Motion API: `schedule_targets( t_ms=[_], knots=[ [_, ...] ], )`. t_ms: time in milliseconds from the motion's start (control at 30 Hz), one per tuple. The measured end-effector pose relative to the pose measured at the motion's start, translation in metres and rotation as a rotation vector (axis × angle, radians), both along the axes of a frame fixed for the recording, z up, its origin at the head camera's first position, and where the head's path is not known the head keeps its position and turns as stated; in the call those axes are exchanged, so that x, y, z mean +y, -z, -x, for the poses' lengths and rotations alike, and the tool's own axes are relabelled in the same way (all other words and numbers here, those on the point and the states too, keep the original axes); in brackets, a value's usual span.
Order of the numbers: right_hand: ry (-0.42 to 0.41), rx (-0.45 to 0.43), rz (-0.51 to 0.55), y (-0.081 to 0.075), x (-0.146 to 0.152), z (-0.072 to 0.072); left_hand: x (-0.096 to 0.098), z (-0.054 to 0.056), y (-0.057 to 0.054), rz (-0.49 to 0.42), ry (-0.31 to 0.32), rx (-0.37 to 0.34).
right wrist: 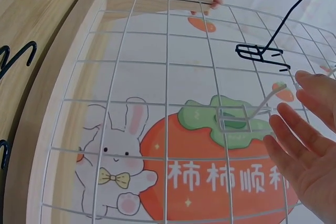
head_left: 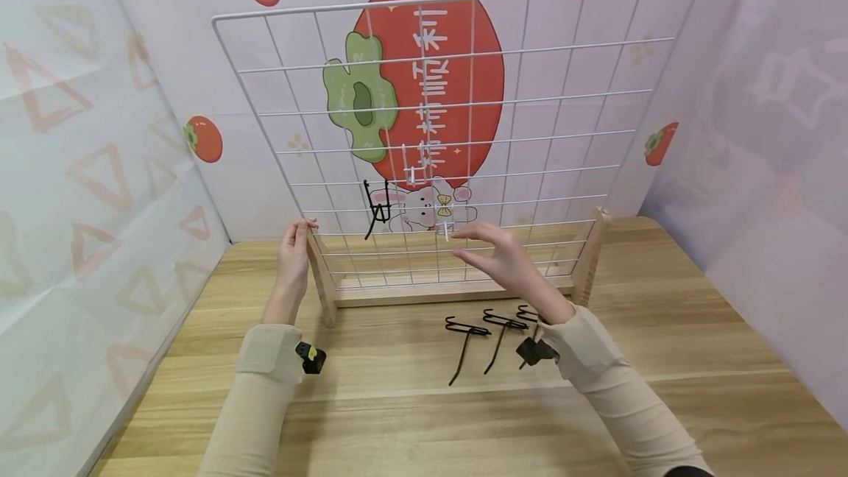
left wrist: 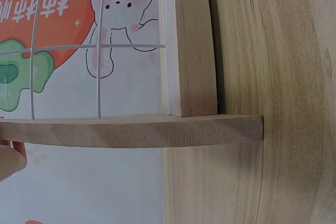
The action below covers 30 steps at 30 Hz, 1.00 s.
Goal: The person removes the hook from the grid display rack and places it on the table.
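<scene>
A white wire grid panel (head_left: 503, 146) leans back in a wooden stand (head_left: 457, 290). My left hand (head_left: 294, 252) grips the top of the stand's left upright; in the left wrist view only part of that hand (left wrist: 10, 158) shows beside the wood. One black hook (head_left: 379, 210) hangs on the lower left of the grid, a white hook (head_left: 412, 174) to its upper right. Just left of my right fingertips, another white hook (head_left: 446, 230) sits lower on the wires. My right hand (head_left: 500, 252) holds nothing, thumb and fingers apart; in the right wrist view its fingers (right wrist: 296, 129) are spread.
Three black hooks lie on the wooden table (head_left: 397, 418) in front of the stand: a left one (head_left: 467, 331), a middle one (head_left: 503, 324), and a right one (head_left: 528, 313) partly behind my right wrist. A printed backdrop (head_left: 563, 168) stands behind the grid.
</scene>
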State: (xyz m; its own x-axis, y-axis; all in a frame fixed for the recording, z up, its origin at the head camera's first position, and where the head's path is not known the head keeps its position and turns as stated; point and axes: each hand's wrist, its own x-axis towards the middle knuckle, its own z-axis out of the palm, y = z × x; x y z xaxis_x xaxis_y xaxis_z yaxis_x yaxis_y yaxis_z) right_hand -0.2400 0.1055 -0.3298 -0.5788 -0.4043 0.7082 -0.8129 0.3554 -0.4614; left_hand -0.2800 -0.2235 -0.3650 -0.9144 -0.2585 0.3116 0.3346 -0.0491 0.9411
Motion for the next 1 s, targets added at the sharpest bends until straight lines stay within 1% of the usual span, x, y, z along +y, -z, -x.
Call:
schedule_targets(
  t_ms=[133, 233, 400, 667, 900, 1000],
  knots=[
    [-0.014, 0.001, 0.020, 0.001, -0.003, 0.001, 0.000, 0.000, 0.001, -0.013, -0.002, 0.016],
    [-0.007, -0.011, 0.022, 0.001, -0.006, 0.002, 0.001, 0.000, 0.001, -0.020, -0.004, 0.023],
    [0.008, -0.017, 0.022, 0.002, -0.009, 0.004, 0.001, -0.001, 0.000, -0.018, -0.002, 0.020],
    [-0.017, -0.034, 0.048, 0.006, -0.014, 0.007, 0.001, 0.000, 0.001, -0.023, 0.000, 0.021],
    [-0.035, -0.007, 0.094, 0.009, -0.018, 0.011, 0.002, 0.001, 0.002, -0.045, 0.001, 0.027],
    [-0.026, -0.003, 0.097, 0.010, -0.019, 0.012, 0.002, 0.001, 0.002, -0.044, 0.003, 0.035]
  ],
)
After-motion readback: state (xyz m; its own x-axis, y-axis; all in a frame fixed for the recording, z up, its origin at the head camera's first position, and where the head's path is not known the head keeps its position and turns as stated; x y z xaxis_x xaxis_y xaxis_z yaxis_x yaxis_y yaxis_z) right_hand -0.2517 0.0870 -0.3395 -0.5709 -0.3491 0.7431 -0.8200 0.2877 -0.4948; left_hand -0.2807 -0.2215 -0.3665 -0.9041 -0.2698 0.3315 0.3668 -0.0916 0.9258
